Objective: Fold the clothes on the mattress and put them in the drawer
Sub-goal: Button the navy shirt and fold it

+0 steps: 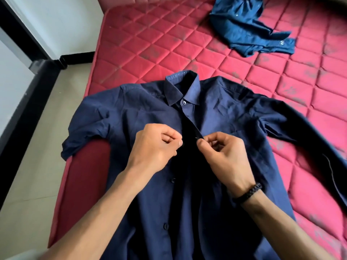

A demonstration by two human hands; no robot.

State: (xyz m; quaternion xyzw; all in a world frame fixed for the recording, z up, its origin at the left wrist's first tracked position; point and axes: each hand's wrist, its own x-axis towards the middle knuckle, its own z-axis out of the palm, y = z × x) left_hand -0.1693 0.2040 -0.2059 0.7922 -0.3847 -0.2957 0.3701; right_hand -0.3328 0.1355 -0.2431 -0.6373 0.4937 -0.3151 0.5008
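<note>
Navy shirt (150, 113), lying face-up on the red mattress (244, 76): left hand (155, 145) and right hand (223, 152) are pinching its front edges, apparently buttoning (folding not begun; blue garment (242, 29) waiting beyond), next button needing alignment.

A domestic bedroom is indicated. A red quilted mattress (244, 76), stitched in a diamond pattern and marked with grey smudges, is seen occupying most of the view; no sheet is fitted over it. Two garments are laid on it: a navy button-up shirt (150, 113) spread flat at the near end, and a crumpled blue shirt (242, 29) well apart at the far end. Beside the mattress, a light tiled floor (37, 147) is observed, bordered by a dark skirting strip (77, 58) at the foot of a plain white wall (62, 21). A dark frame edge (20, 29) is noted at far left.
</note>
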